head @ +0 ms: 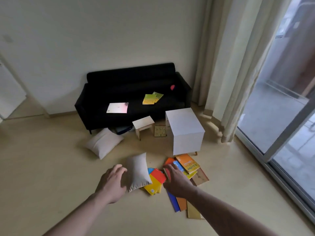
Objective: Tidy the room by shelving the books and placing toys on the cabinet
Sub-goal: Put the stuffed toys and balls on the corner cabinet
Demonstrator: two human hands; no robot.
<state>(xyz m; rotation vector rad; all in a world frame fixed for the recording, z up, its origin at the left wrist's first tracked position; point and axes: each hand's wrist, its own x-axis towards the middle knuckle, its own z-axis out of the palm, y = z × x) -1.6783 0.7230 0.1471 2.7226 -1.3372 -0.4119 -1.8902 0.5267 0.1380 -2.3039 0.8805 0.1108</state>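
Note:
Several books lie scattered on the floor in front of the white cabinet (pixel 185 128): an orange one (pixel 187 163), a red one (pixel 158 175), a yellow one (pixel 153 186) and a blue one (pixel 173 200). My right hand (pixel 176 182) reaches over this pile and grips a red-edged book (pixel 166 172) standing on its side. My left hand (pixel 111 182) hovers with spread fingers at the left edge of a small beige pillow (pixel 138 171). On the black sofa (pixel 129 82) lie green-yellow books (pixel 150 99), a pink-white book (pixel 117 107) and a small red toy (pixel 172 87).
A second beige pillow (pixel 104 143) leans by the sofa's front. A small wooden stool (pixel 143 122) and a patterned board (pixel 160 131) sit between sofa and cabinet. Curtains (pixel 226 65) and a glass sliding door (pixel 281 116) close the right side.

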